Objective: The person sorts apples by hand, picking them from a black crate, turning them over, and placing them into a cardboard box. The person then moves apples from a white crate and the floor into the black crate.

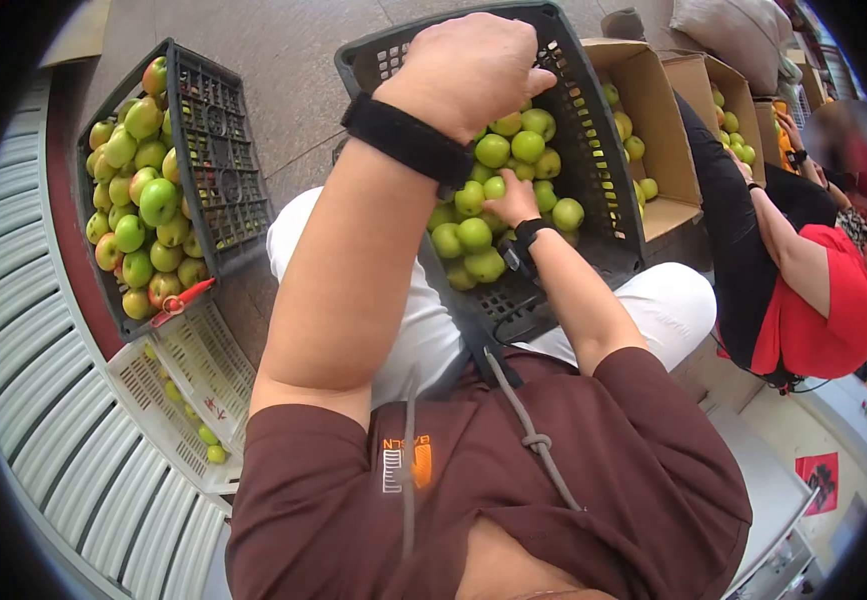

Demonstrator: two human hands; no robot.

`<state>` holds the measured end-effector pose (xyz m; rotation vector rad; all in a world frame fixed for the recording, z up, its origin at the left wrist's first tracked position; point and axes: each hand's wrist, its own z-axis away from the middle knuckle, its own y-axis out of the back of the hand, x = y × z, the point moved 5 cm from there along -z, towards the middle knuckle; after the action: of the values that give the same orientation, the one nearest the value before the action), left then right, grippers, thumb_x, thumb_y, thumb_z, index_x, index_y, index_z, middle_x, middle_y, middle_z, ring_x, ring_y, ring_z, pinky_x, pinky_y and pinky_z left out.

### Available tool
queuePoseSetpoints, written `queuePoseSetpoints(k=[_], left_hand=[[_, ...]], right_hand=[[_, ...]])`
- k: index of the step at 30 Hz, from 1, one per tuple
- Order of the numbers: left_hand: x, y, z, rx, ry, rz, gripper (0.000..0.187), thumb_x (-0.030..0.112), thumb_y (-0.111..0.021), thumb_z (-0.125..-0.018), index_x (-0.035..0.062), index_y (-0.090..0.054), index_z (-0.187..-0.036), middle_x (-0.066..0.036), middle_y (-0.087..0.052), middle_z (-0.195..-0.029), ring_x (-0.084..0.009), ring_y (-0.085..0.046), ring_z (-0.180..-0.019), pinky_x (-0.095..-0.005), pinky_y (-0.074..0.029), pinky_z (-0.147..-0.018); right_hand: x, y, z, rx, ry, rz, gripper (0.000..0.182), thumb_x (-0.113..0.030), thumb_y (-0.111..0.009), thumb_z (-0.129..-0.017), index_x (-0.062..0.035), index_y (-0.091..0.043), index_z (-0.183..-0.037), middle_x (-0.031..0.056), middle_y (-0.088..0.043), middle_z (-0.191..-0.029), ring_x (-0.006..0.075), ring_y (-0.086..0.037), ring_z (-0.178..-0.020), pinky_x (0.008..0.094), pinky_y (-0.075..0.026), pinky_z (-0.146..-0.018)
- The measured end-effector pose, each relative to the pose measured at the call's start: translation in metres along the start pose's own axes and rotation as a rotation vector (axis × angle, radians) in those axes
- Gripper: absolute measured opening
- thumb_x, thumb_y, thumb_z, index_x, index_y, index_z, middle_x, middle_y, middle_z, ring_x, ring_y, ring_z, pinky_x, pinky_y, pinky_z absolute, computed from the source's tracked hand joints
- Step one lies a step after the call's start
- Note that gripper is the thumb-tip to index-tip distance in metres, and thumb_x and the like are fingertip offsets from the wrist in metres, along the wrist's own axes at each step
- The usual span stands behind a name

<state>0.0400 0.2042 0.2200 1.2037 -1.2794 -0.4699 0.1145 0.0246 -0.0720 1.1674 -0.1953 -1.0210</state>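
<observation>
In the upper middle of the frame stands a black crate (605, 160), and green apples (474, 235) lie together in it, mostly in its middle and its lower left part. The person's two hands are both at this crate. The left hand (475, 62) is over its upper part, with the back turned to the camera and the thumb pointing to the right; its fingers are bent and mostly hidden, so I cannot tell how far it is open or whether it has hold of something. The right hand (516, 203) is down among the apples, partly open, with thumb and finger at the sides of one apple (494, 188); whether it really grips this apple, I cannot tell.

At the left of the frame is a second crate (215, 150), full of green and reddish apples, with a red tool (185, 302) at its lower edge. Below it, a white crate (203, 365) contains some small green apples. In the upper right, near the black crate, a cardboard box (668, 215) also contains apples, and farther right sits another person (818, 300) in red.
</observation>
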Motion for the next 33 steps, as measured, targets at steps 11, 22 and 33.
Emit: queuePoseSetpoints(k=[11,22,33], left_hand=[[0.016,-0.02,-0.003,-0.094,-0.064,-0.033,0.033,0.029,-0.064,-0.074,0.0013,-0.055,-0.088,-0.018,-0.06,-0.082,-0.0346,-0.058,-0.081,-0.0413,-0.047,-0.07],[0.067,-0.055,-0.007,-0.266,-0.225,0.154,0.046,0.026,-0.073,-0.063,-0.0034,-0.049,-0.089,-0.021,-0.058,-0.077,-0.0375,-0.058,-0.077,-0.042,-0.047,-0.068],[0.058,-0.047,-0.021,-0.056,-0.212,0.095,0.02,0.02,-0.061,-0.077,0.0013,-0.056,-0.083,-0.017,-0.058,-0.07,-0.0334,-0.058,-0.07,-0.0404,-0.045,-0.062]], right_hand=[[-0.019,0.083,0.028,-0.625,-0.089,-1.561,0.047,-0.043,-0.04,-0.085,-0.0046,-0.054,-0.107,0.0115,-0.062,-0.091,0.0211,-0.06,-0.066,0.0312,-0.049,-0.058],[-0.052,0.194,0.062,-0.475,0.29,-1.65,0.058,-0.054,-0.027,-0.09,-0.0055,-0.05,-0.114,0.0098,-0.061,-0.093,0.0209,-0.061,-0.075,0.0331,-0.048,-0.063],[0.131,0.253,-0.025,0.038,-0.118,-1.082,0.041,-0.014,-0.06,-0.078,-0.005,-0.046,-0.116,0.0092,-0.055,-0.103,0.018,-0.06,-0.081,0.0309,-0.053,-0.061]])
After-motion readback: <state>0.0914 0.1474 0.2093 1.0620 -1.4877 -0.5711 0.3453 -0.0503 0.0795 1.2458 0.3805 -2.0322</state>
